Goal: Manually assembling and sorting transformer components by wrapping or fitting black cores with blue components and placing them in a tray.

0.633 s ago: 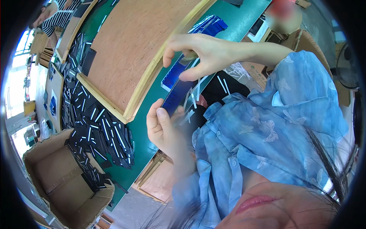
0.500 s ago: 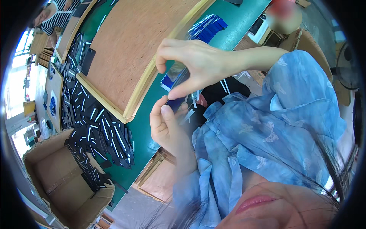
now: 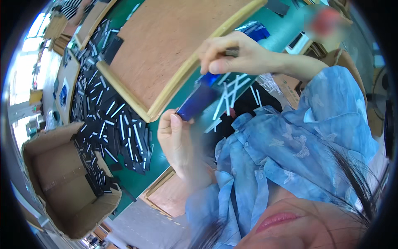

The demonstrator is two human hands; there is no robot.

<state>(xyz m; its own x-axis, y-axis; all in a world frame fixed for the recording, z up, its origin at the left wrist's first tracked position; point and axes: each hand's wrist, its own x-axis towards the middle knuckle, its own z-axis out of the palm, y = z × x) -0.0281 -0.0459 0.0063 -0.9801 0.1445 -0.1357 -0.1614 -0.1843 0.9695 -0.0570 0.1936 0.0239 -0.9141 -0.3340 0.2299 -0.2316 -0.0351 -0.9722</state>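
Observation:
Both hands hold a flat, glossy dark blue strip [image 3: 200, 98] over the edge of a green table [image 3: 137, 182]. My left hand [image 3: 177, 139] grips its lower end, thumb pressed on the corner. My right hand [image 3: 236, 54] pinches the upper end with fingertips and thumb, and a small dark piece [image 3: 232, 52] shows between its fingers. The strip slants from lower left up to the right between the two hands. My blue patterned sleeves and shirt fill the lower right.
A large wooden-framed brown board [image 3: 178, 41] lies on the table behind the hands. A heap of black pieces with white strips [image 3: 112, 124] lies to the left, with an open cardboard box [image 3: 62, 178] beyond. A stack of blue pieces [image 3: 255, 29] sits far right, a smaller wooden tray [image 3: 166, 195] below.
My right hand has drawn up and away from my left hand, out to the strip's upper end. The blue strip is now more exposed between the two hands.

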